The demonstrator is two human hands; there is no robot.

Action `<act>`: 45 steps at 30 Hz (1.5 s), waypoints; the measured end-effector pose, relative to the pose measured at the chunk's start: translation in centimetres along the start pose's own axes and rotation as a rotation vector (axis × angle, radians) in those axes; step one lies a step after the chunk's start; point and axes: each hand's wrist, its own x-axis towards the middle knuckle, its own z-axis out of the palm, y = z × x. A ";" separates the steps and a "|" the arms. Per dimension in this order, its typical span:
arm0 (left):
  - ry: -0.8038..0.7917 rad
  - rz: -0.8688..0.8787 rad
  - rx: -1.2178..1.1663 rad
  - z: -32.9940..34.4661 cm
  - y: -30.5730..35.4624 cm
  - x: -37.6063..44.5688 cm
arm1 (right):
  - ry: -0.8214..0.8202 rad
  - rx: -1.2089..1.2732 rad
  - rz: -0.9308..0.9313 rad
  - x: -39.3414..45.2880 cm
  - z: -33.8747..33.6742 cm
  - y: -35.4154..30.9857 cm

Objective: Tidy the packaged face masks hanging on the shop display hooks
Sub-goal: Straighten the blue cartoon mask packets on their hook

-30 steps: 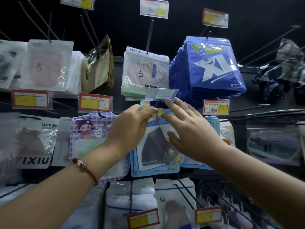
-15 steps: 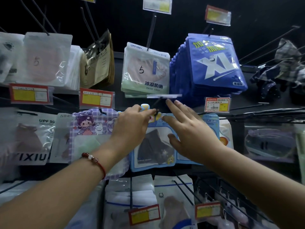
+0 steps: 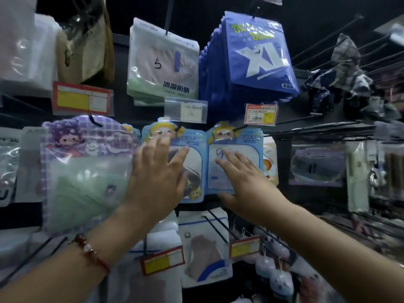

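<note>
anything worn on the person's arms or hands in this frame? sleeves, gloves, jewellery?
Both forearms are bare as far as the frame shows: no sleeves, no gloves. The left hand has a thin red cord bracelet at the wrist, strung with dark red beads and one pale bead. The right hand and its wrist show no rings, watch or band.

The two light-blue cartoon packs [image 3: 204, 162] hang edge to edge, with the purple checked pack [image 3: 87, 171] overlapping their left side, leaving no gap to reach between. A clear price tag [image 3: 185, 109] juts out just above their hook holes. To the right, bare hooks [image 3: 317, 127] project forward (dark open space around them).
</note>
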 end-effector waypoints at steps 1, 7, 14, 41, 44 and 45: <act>-0.007 0.036 -0.014 -0.1 0.9 -0.5 | -0.021 -0.008 0.019 -0.5 0.2 0.5; -0.186 0.071 -0.055 0.8 6.0 -0.3 | -0.093 0.014 0.072 -1.7 0.5 4.2; -0.284 0.056 0.012 2.9 8.8 0.8 | -0.138 0.081 0.095 -1.8 0.7 7.9; -0.298 0.040 0.127 6.9 10.7 0.6 | -0.002 1.304 0.293 1.6 5.7 13.9; -0.282 0.068 0.106 6.5 10.9 0.2 | 0.005 1.332 0.283 1.5 5.4 14.0; -0.280 0.071 0.093 6.3 11.0 0.0 | 0.002 1.352 0.284 1.5 5.1 13.9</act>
